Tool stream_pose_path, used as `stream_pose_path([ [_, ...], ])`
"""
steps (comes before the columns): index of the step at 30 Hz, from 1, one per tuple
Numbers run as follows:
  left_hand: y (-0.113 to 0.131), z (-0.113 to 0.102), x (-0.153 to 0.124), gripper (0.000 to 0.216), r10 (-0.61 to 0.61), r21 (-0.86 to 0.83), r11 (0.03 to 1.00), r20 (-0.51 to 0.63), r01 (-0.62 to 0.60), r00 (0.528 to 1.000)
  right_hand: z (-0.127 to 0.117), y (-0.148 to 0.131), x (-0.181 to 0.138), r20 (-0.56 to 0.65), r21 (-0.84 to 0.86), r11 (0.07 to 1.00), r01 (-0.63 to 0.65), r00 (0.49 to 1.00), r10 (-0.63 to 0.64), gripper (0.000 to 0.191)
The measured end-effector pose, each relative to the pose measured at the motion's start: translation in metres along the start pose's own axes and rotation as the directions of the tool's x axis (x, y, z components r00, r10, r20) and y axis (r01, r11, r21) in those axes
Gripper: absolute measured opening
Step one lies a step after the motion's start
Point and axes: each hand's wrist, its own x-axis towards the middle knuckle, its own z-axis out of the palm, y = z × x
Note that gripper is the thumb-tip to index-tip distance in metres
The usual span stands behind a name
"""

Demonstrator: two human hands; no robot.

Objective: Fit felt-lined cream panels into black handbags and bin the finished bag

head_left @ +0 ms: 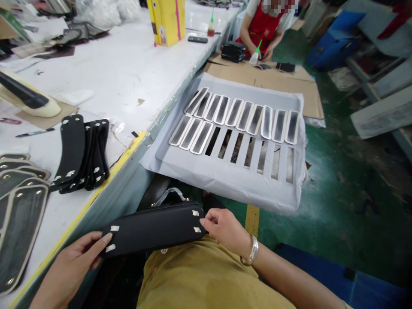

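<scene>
- One long, flat black panel (pixel 154 229) with small white tabs (pixel 115 228): lower centre of the frame.
- Left hand (pixel 72 262): pinching its left end.
- Right hand (pixel 225 227): pinching its right end.

I can't make out a single word or number from where I stand; the yellow box (pixel 168 21) on the white worktop (pixel 122 73) carries a small printed label (pixel 162 35) low on its side, too blurred to read; the red apron (pixel 260 26) on the person across the way bears a little pale emblem (pixel 266 32) at the chest, its shape lost at this range; whatever either says, it stays illegible to me.
</scene>
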Motion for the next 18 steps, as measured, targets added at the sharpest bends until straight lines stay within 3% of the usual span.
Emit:
stream_pose_path([
  [4,0.008,-0.004,-0.005,0.038,0.026,-0.027,0.999,0.153,-0.022,0.988,0.005,-0.005,-0.005,0.060,0.058,0.995,-0.075,0.996,0.071,0.030],
  [11,0.016,-0.006,0.001,0.037,0.021,0.024,0.999,0.054,-0.022,0.998,0.008,0.004,0.007,0.141,0.015,0.988,-0.156,0.978,0.153,0.038],
  [18,0.006,-0.011,0.006,0.031,0.025,-0.085,0.996,0.158,-0.012,0.987,0.015,-0.001,0.003,0.021,0.020,0.989,-0.149,0.989,0.149,0.035],
])
